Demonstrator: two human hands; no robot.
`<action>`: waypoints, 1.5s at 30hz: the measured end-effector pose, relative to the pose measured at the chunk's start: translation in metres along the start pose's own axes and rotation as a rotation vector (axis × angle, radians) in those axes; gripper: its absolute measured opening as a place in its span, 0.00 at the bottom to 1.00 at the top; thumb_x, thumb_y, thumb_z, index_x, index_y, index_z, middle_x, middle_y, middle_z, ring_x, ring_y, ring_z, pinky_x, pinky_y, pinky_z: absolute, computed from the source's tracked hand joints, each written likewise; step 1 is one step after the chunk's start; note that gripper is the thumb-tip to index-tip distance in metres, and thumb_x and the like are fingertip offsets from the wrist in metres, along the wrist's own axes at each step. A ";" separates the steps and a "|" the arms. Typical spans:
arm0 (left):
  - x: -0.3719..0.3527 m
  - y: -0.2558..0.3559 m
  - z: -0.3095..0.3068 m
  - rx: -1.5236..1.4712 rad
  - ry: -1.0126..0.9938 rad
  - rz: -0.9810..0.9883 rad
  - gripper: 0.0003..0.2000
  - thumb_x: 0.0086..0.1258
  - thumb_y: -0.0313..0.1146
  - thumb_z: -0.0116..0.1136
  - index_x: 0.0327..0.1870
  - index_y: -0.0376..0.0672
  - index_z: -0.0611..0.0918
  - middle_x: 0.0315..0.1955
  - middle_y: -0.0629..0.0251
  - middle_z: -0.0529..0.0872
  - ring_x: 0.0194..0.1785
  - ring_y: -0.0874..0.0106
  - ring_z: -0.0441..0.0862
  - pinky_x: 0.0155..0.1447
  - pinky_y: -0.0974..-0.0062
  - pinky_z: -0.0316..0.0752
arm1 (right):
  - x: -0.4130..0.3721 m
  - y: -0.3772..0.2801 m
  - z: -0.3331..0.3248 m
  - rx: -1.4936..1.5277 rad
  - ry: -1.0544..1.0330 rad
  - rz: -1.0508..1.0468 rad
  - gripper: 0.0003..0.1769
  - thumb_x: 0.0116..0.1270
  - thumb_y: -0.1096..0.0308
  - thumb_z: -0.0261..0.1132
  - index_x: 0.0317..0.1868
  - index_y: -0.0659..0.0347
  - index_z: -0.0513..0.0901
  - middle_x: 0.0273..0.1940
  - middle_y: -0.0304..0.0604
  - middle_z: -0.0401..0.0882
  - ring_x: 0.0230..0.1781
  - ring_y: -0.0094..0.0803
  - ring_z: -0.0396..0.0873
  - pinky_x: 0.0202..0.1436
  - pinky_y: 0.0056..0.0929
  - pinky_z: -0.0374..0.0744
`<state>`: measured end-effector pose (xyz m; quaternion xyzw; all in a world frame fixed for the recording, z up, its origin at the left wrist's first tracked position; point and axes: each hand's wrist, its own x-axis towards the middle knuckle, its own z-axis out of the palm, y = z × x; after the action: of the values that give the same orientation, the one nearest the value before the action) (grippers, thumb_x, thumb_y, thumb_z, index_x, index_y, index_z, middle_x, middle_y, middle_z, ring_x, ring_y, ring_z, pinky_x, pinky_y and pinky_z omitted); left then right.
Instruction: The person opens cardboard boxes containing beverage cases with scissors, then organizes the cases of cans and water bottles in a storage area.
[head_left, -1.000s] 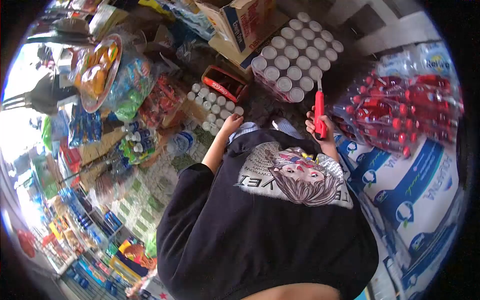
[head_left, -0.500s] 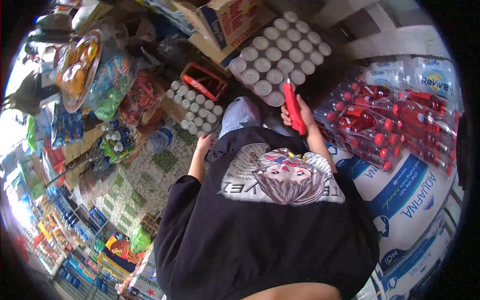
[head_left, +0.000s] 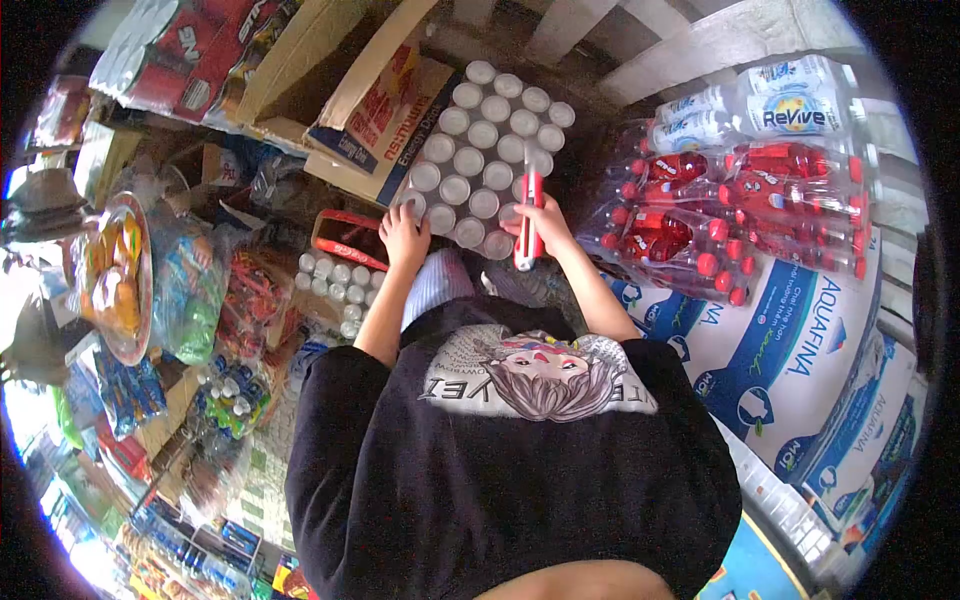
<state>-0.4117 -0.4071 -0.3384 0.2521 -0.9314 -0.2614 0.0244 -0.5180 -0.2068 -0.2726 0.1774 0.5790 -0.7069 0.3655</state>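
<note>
My right hand (head_left: 543,226) is closed round the red handle of a box cutter (head_left: 530,222), whose tip lies over the right side of a pack of cans (head_left: 483,160). The cans stand upright in rows, their pale tops showing. At the near left corner of this pack, my left hand (head_left: 405,238) rests with its fingers on or beside the end cans. It appears to hold nothing, and its fingers look slightly spread.
A red crate (head_left: 350,238) and a smaller group of cans (head_left: 338,282) lie left of my left hand. An open cardboard box (head_left: 372,120) stands behind. Wrapped red bottles (head_left: 740,215) rest on white and blue Aquafina packs (head_left: 790,350) at the right.
My left hand has moved forward and right, from beside the smaller cans to the large pack's corner. The view has shifted, and the cutter is still in my right hand.
</note>
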 end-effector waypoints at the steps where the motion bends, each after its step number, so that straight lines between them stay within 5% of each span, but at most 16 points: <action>1: 0.008 0.006 0.007 0.055 0.162 0.027 0.21 0.54 0.41 0.50 0.49 0.45 0.66 0.50 0.58 0.64 0.57 0.57 0.56 0.55 0.50 0.49 | 0.011 -0.004 0.001 -0.016 0.018 -0.073 0.20 0.51 0.76 0.56 0.43 0.60 0.58 0.28 0.43 0.67 0.18 0.37 0.75 0.16 0.34 0.76; 5: 0.038 0.028 0.020 0.047 0.195 0.074 0.28 0.55 0.43 0.48 0.57 0.48 0.59 0.57 0.61 0.56 0.62 0.59 0.48 0.56 0.44 0.41 | 0.052 -0.019 0.001 -0.117 0.090 -0.077 0.20 0.55 0.71 0.55 0.46 0.56 0.55 0.27 0.44 0.64 0.13 0.35 0.72 0.11 0.34 0.73; 13: 0.047 0.019 0.033 0.084 0.023 0.057 0.29 0.56 0.47 0.43 0.60 0.50 0.54 0.59 0.61 0.55 0.61 0.65 0.53 0.57 0.55 0.49 | 0.089 -0.029 0.007 -0.246 0.157 -0.221 0.28 0.61 0.65 0.49 0.60 0.44 0.50 0.25 0.41 0.63 0.12 0.29 0.66 0.11 0.34 0.73; 15: 0.048 0.019 0.033 0.083 0.041 0.066 0.29 0.56 0.46 0.43 0.60 0.51 0.54 0.58 0.61 0.55 0.60 0.64 0.55 0.56 0.57 0.51 | 0.097 -0.028 0.010 -0.266 0.218 -0.185 0.26 0.61 0.66 0.49 0.59 0.46 0.54 0.26 0.39 0.64 0.16 0.28 0.67 0.18 0.32 0.74; 17: 0.047 0.018 0.033 0.111 0.000 0.042 0.29 0.56 0.46 0.43 0.60 0.51 0.54 0.58 0.60 0.55 0.59 0.64 0.55 0.56 0.57 0.51 | 0.116 -0.018 0.005 -0.528 0.286 -0.398 0.25 0.61 0.66 0.49 0.59 0.49 0.56 0.29 0.41 0.67 0.23 0.27 0.68 0.25 0.28 0.72; 24: 0.048 0.018 0.032 0.076 0.010 0.034 0.29 0.56 0.46 0.44 0.60 0.52 0.55 0.58 0.61 0.56 0.59 0.64 0.56 0.57 0.59 0.51 | 0.126 -0.022 0.011 -0.453 0.284 -0.238 0.22 0.60 0.67 0.48 0.56 0.60 0.60 0.34 0.43 0.71 0.30 0.25 0.68 0.33 0.23 0.68; 26: 0.047 0.016 0.033 0.047 0.031 0.039 0.29 0.56 0.46 0.44 0.59 0.52 0.56 0.58 0.61 0.56 0.59 0.64 0.56 0.57 0.60 0.51 | 0.154 -0.005 -0.006 -0.752 0.246 -0.658 0.23 0.62 0.65 0.47 0.58 0.51 0.56 0.29 0.37 0.64 0.17 0.28 0.67 0.14 0.30 0.73; 30: 0.047 0.017 0.032 0.059 -0.010 0.007 0.29 0.56 0.47 0.44 0.59 0.52 0.56 0.58 0.61 0.56 0.59 0.64 0.56 0.57 0.62 0.51 | 0.145 -0.014 -0.003 -0.515 0.203 -0.350 0.21 0.62 0.65 0.47 0.57 0.53 0.58 0.27 0.37 0.63 0.17 0.28 0.67 0.14 0.32 0.74; 32: 0.047 0.017 0.030 0.061 0.049 0.052 0.28 0.56 0.47 0.45 0.59 0.52 0.57 0.56 0.58 0.59 0.58 0.62 0.58 0.56 0.62 0.53 | 0.141 -0.015 0.003 -0.484 0.277 -0.314 0.22 0.60 0.68 0.47 0.55 0.66 0.59 0.37 0.48 0.71 0.34 0.28 0.69 0.38 0.23 0.67; 38: 0.046 0.017 0.031 0.021 0.071 0.048 0.28 0.56 0.47 0.45 0.59 0.53 0.56 0.56 0.59 0.59 0.58 0.62 0.57 0.56 0.62 0.52 | 0.139 -0.017 0.007 -0.592 0.288 -0.334 0.23 0.60 0.69 0.47 0.56 0.62 0.58 0.39 0.50 0.72 0.38 0.34 0.70 0.41 0.24 0.67; 42: 0.046 0.017 0.030 0.028 0.069 0.051 0.28 0.56 0.47 0.45 0.59 0.53 0.56 0.56 0.59 0.59 0.58 0.63 0.58 0.56 0.62 0.52 | 0.112 -0.037 0.037 -0.433 0.345 -0.129 0.23 0.60 0.69 0.47 0.57 0.62 0.58 0.40 0.50 0.72 0.39 0.35 0.70 0.41 0.24 0.67; 44: 0.047 0.016 0.031 0.029 0.072 0.054 0.29 0.56 0.47 0.45 0.59 0.53 0.56 0.56 0.58 0.59 0.57 0.63 0.58 0.56 0.62 0.53 | 0.130 -0.021 0.018 -0.676 0.279 -0.354 0.25 0.61 0.66 0.46 0.59 0.55 0.53 0.33 0.40 0.67 0.23 0.28 0.69 0.19 0.29 0.74; 45: 0.047 0.015 0.032 0.028 0.072 0.051 0.29 0.56 0.47 0.45 0.59 0.53 0.56 0.56 0.58 0.59 0.57 0.63 0.58 0.56 0.62 0.53 | 0.134 -0.018 0.015 -0.678 0.278 -0.353 0.25 0.61 0.66 0.46 0.59 0.55 0.53 0.33 0.40 0.67 0.23 0.28 0.69 0.19 0.29 0.74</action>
<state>-0.4653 -0.4033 -0.3625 0.2378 -0.9396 -0.2383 0.0612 -0.6182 -0.2616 -0.3459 0.0383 0.8447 -0.4971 0.1946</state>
